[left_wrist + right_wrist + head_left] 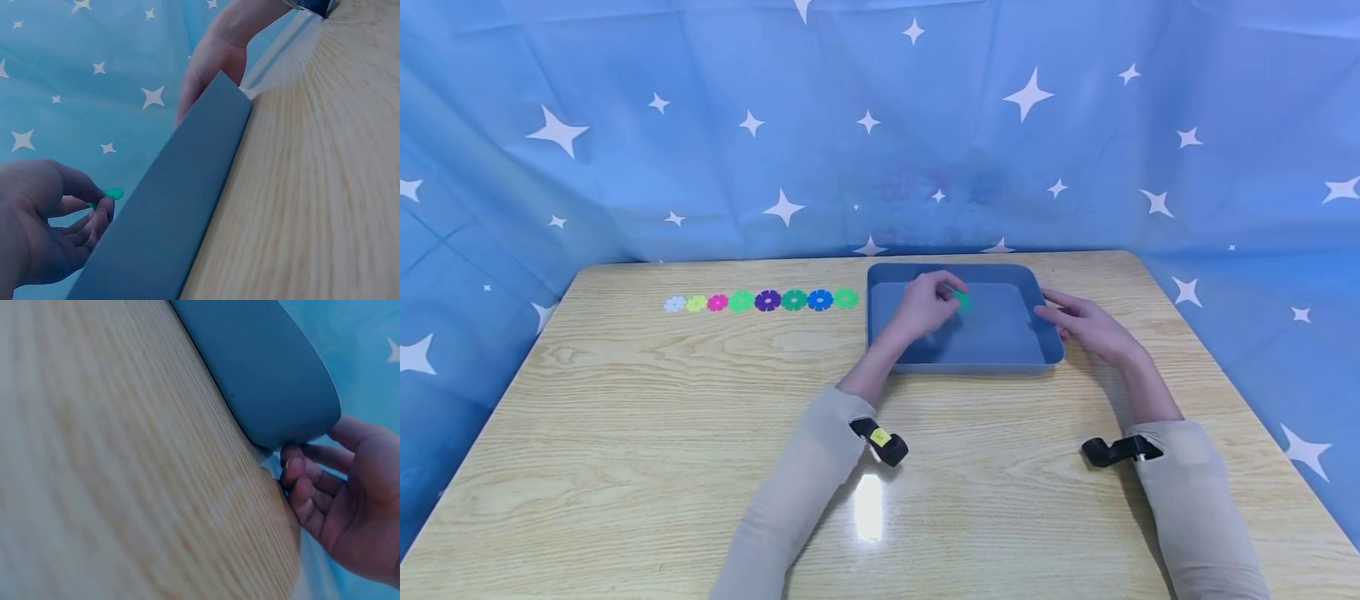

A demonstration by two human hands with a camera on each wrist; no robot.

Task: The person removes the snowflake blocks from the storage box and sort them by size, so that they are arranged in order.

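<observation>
In the head view my left hand (925, 304) is over the inside of a blue-grey tray (970, 369). Its thumb and fingertips pinch a green notched plastic disc (962, 301). The disc (114, 193) shows edge-on in the left wrist view, behind the tray's near wall. At the tray's right side, my right hand (1086, 325) grips the wall, thumb over the rim. From the right wrist view, curled fingers (303, 487) touch the outside of the tray's corner (281, 394); the thumb's tip is hidden behind the rim.
Left of the tray, several notched discs lie in a row near the table's back, running from a white disc (675, 304) to a light green disc (846, 298) close to the tray. A blue starred curtain (820, 167) hangs behind the wooden table (625, 433).
</observation>
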